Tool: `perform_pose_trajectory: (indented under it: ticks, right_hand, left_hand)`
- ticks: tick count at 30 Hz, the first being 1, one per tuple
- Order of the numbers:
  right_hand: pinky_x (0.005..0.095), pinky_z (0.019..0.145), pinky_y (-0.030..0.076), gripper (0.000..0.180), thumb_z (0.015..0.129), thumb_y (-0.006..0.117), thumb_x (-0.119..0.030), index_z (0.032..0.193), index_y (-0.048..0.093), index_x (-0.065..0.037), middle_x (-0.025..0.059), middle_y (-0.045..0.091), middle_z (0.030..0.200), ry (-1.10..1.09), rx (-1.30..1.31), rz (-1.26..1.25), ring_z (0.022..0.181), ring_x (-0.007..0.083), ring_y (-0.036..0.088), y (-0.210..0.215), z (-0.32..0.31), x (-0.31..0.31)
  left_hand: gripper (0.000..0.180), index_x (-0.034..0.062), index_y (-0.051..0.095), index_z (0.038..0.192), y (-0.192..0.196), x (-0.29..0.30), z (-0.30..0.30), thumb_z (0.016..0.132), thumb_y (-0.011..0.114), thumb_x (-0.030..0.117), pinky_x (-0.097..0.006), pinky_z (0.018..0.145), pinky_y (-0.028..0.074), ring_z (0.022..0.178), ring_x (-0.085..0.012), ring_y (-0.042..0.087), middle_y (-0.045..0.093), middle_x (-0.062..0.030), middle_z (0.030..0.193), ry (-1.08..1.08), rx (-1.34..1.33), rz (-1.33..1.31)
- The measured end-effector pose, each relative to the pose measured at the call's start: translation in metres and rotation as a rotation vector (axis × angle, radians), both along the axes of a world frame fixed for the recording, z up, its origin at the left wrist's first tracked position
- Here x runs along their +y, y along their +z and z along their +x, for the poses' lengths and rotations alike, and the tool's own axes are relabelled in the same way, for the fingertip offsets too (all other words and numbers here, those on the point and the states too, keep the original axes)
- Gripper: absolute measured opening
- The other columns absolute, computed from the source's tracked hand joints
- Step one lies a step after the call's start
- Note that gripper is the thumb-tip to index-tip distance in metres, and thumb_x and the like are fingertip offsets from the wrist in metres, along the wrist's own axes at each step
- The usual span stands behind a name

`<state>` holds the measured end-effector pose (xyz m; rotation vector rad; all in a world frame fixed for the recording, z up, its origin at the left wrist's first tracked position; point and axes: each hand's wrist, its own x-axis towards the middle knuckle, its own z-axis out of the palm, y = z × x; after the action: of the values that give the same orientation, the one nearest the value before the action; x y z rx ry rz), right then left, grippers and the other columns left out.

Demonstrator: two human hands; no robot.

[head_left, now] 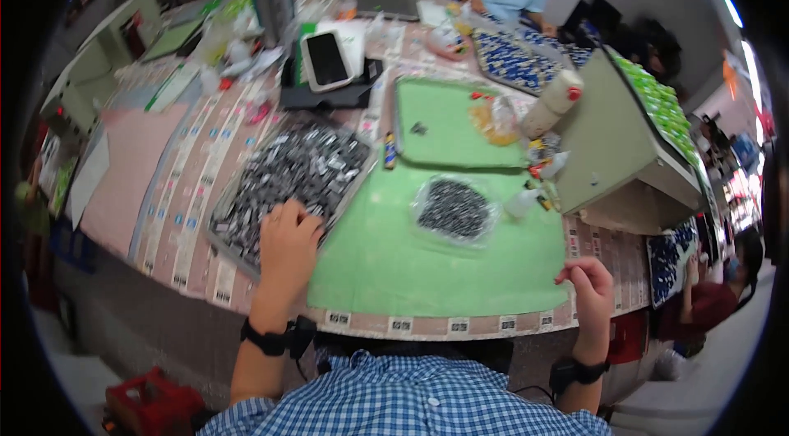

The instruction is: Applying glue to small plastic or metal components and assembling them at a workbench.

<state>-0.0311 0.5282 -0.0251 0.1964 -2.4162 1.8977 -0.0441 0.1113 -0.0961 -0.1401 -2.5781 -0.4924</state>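
Many grey parts (308, 165) | left hand (288, 232) over them (grip unclear) | right hand (590, 284): fingers together, near green mat (444, 284)

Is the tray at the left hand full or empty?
Full: small grey and black pieces cover nearly all of the tray, with the left hand over them.

Just behind the bare fingers of the left hand (289, 243), a black band (263, 341) rings the wrist, with a blocky black module (302, 336) and a thin dark cable (301, 370). Behind the right hand's (592, 286) fingers is a second black band (592, 372), also with a dark cable (536, 390). Farther back from the fingers comes a blue-and-white checked shirt (386, 399), its sleeves (246, 415) ending well short of the wrists, with a pale round button (433, 401).
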Motion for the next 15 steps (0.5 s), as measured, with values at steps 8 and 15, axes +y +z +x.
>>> perform_pose_trajectory:
  ticks: [8,15]
  right_hand:
    - [0.0251,0.077,0.043,0.026,0.084,0.051,-0.004,0.111,0.050,-0.002,0.0060,0.057,0.096,-0.130,0.162,-0.320,0.084,0.0119,0.054,-0.027,-0.089,0.026]
    - [0.0333,0.090,0.038,0.072,0.069,0.058,-0.003,0.133,0.026,-0.010,0.0096,0.038,0.128,0.169,0.115,-0.213,0.117,0.0226,0.038,-0.076,-0.137,0.037]
  left_hand:
    - [0.014,0.0034,0.056,0.076,0.020,0.007,0.014,0.065,0.062,-0.004,-0.030,0.066,0.040,0.077,-0.0222,0.052,0.052,-0.0070,0.080,-0.036,0.094,0.380]
    - [0.015,0.0005,0.059,0.095,0.078,0.084,0.014,0.080,0.058,-0.002,-0.020,0.069,0.042,0.077,-0.0085,0.052,0.053,-0.0013,0.085,-0.230,0.054,1.198]
